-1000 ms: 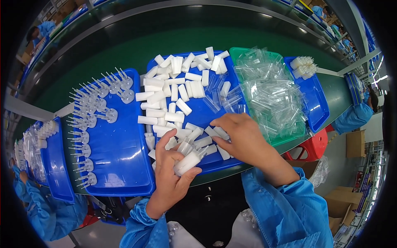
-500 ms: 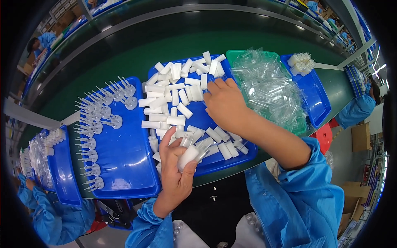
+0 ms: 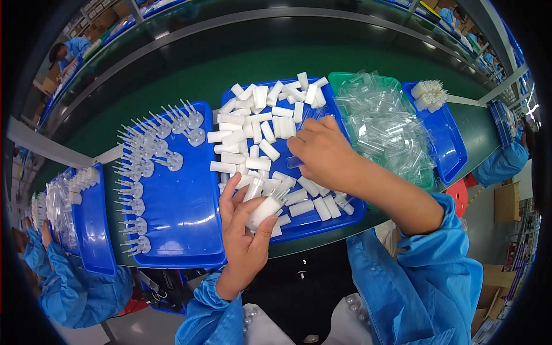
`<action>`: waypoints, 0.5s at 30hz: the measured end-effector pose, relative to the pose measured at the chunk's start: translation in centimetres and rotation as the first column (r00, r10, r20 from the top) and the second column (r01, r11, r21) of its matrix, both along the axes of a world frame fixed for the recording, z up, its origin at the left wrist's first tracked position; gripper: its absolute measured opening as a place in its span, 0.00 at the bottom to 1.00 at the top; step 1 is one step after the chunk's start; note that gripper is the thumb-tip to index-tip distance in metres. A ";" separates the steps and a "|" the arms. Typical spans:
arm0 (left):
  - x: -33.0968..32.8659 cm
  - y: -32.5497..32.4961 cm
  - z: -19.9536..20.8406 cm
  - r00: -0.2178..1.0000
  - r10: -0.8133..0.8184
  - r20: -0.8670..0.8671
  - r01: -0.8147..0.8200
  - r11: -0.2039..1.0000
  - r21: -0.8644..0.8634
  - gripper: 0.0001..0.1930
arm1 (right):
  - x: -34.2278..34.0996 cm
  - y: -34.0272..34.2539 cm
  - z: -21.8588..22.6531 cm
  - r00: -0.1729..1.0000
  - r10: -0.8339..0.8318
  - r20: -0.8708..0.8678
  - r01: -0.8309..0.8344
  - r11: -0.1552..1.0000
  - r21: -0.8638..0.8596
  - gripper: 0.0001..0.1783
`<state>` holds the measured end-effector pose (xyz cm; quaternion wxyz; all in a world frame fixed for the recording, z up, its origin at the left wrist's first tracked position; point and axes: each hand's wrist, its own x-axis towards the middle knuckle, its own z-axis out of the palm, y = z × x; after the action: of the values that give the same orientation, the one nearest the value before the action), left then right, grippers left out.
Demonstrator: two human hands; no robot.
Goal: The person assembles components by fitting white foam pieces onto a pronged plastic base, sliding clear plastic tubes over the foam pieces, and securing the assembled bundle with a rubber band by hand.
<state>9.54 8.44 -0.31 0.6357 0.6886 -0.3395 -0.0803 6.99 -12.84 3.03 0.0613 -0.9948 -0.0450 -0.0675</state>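
Observation:
My left hand (image 3: 244, 230) is wrapped round a bundle of white cylindrical pieces (image 3: 265, 214). Thin prongs stick up from its upper right end, and a clear tube (image 3: 253, 188) rises beside the fingers. To the right and farther away, my right hand (image 3: 325, 148) pinches a small clear plastic tube (image 3: 294, 163), with its fingertips partly hidden. Both hands are over a blue tray (image 3: 313, 227) strewn with many loose white cylinders (image 3: 257, 164). A few clear tubes (image 3: 310, 121) lie in that tray beyond my right hand.
Left stands another blue tray (image 3: 184, 230) edged with clear stemmed parts (image 3: 138, 190). A green tray (image 3: 342, 80) heaped with clear plastic pieces (image 3: 385, 126) is on the right, beside a blue tray (image 3: 451, 155) holding a white bristly bundle (image 3: 429, 95). Co-workers (image 3: 86, 293) sit on either side.
My right hand has drawn slightly nearer, and a clear tube now shows at its fingertips. In my left hand the white pieces have turned, with their prongs pointing up and right. The view has shifted.

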 end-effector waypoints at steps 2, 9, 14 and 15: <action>-0.1 0.1 0.0 0.999 0.003 -0.033 -0.003 1.000 -0.006 0.12 | -1.5 0.3 1.5 0.997 0.031 0.071 -0.038 0.993 0.111 0.13; 0.2 0.0 -0.2 0.999 -0.033 -0.041 0.033 0.999 0.008 0.14 | -5.8 1.9 2.0 0.992 -0.127 0.007 0.067 0.568 0.820 0.13; 0.4 -0.3 -0.1 0.998 -0.062 -0.003 0.062 0.997 0.036 0.13 | -6.9 2.2 0.0 0.987 -0.155 -0.045 0.061 0.100 0.993 0.11; 0.4 -0.4 0.0 0.997 -0.066 0.028 0.064 0.995 0.073 0.13 | -6.9 2.3 -0.1 0.984 -0.149 -0.096 0.085 -0.079 0.993 0.12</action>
<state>9.94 8.09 -0.35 0.6021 0.7009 -0.3684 -0.1027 0.08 -10.53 2.91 0.7604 -0.6324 0.1031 -0.1058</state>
